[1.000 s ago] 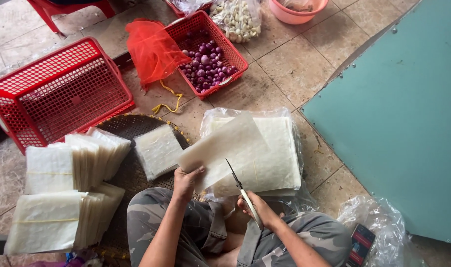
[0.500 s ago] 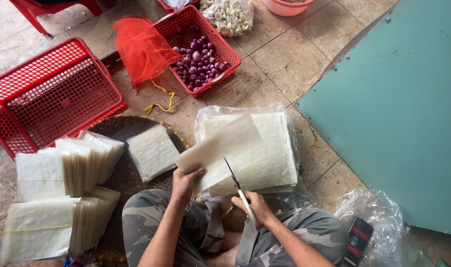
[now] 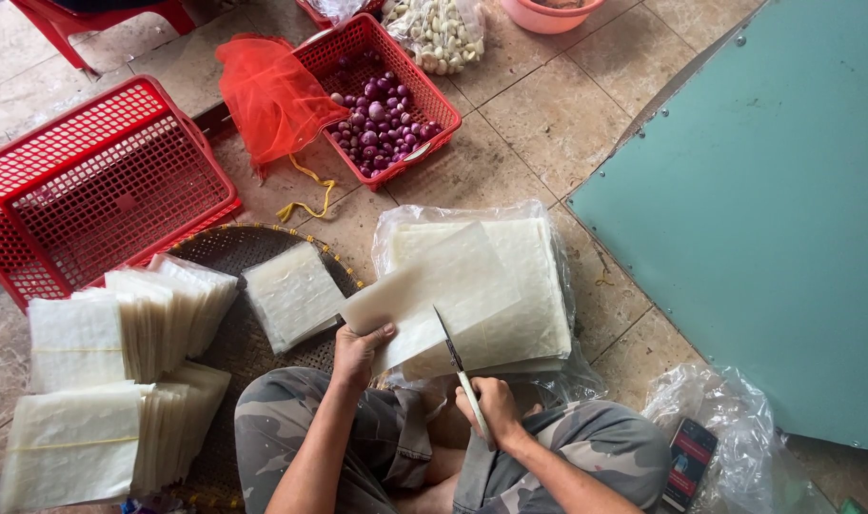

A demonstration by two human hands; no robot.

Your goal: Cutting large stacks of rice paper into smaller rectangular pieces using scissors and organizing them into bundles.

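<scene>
Tiled floor (image 3: 510, 114) lies under everything. Near the middle, the left hand (image 3: 358, 350) grips a thin white sheet (image 3: 434, 290) over a sheet stack (image 3: 524, 276). Just right, the right hand (image 3: 491, 407) clutches scissors (image 3: 456, 357) cutting the sheet.

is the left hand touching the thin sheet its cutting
Touching. The head view shows the left hand pinching the pale sheet at its near edge, thumb lying on top.
</scene>
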